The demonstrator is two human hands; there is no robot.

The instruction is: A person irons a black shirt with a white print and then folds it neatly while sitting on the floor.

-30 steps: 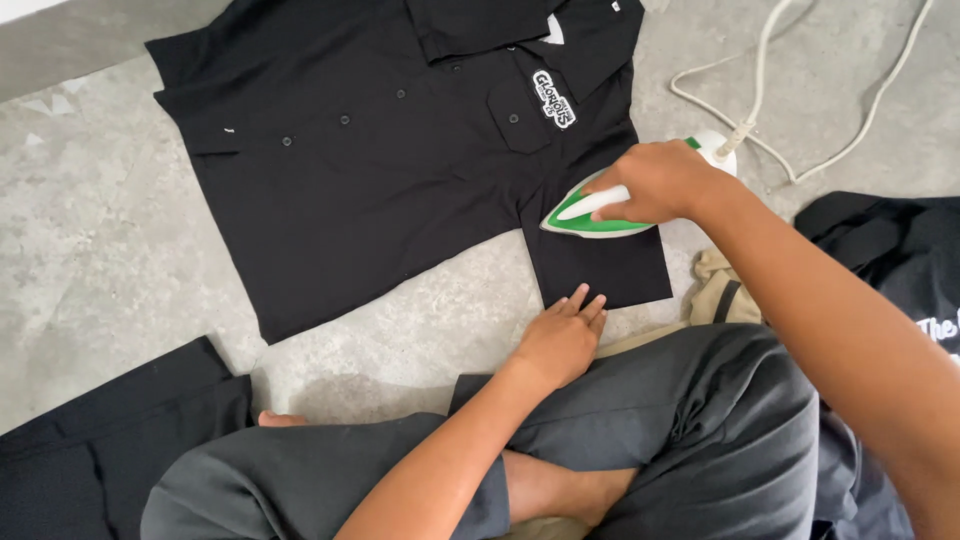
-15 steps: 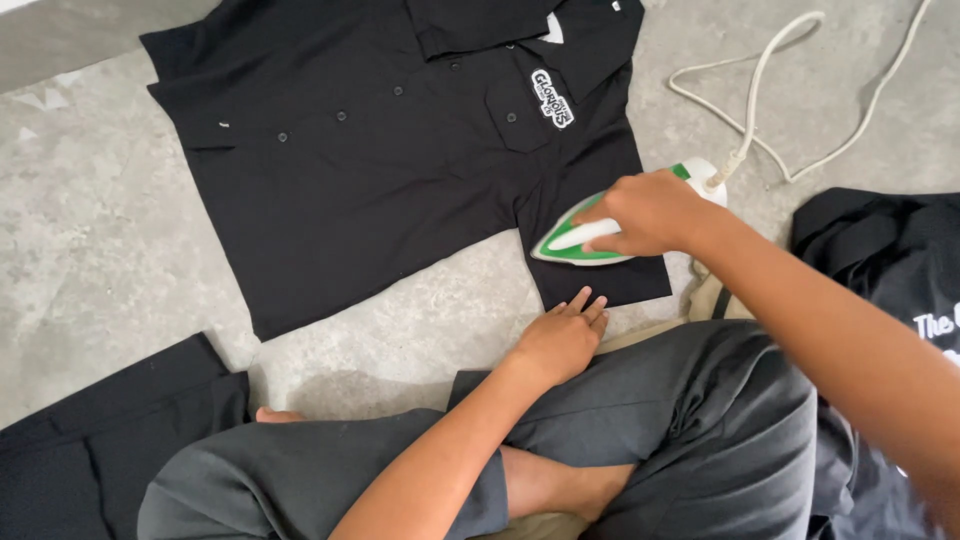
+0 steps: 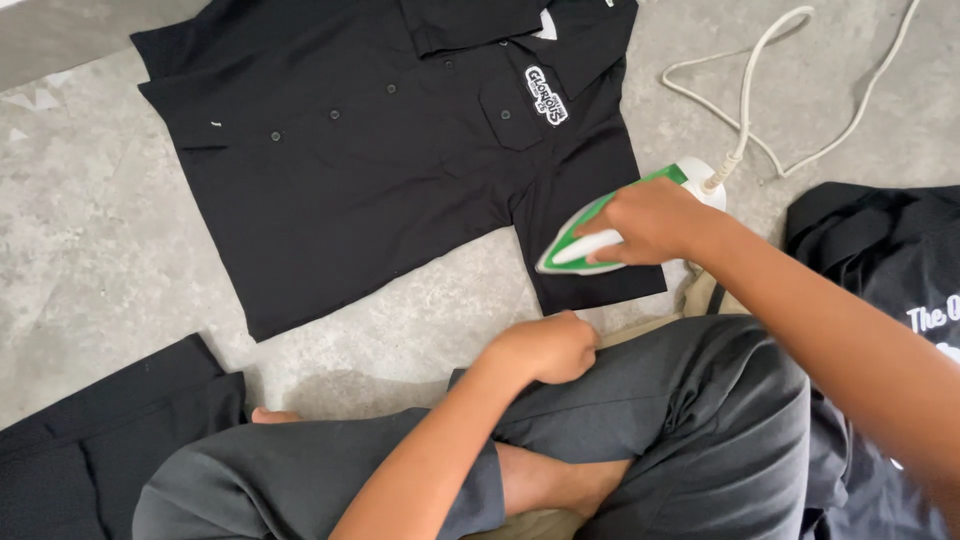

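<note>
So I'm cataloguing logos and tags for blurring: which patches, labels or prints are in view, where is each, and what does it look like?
Embroidered patch: on the chest pocket of the black shirt spread on the floor; elongated, tilted, white lettering and outline on black.
Neck label: inside the shirt's collar, small pale tab, mostly hidden.
Printed lettering: on the dark garment at the right edge; white on black, cut off by the frame.

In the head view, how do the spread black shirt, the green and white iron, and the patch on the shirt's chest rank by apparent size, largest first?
1. Spread black shirt, by far the largest.
2. Green and white iron, partly hidden under the right hand.
3. Chest patch, the smallest.
</note>
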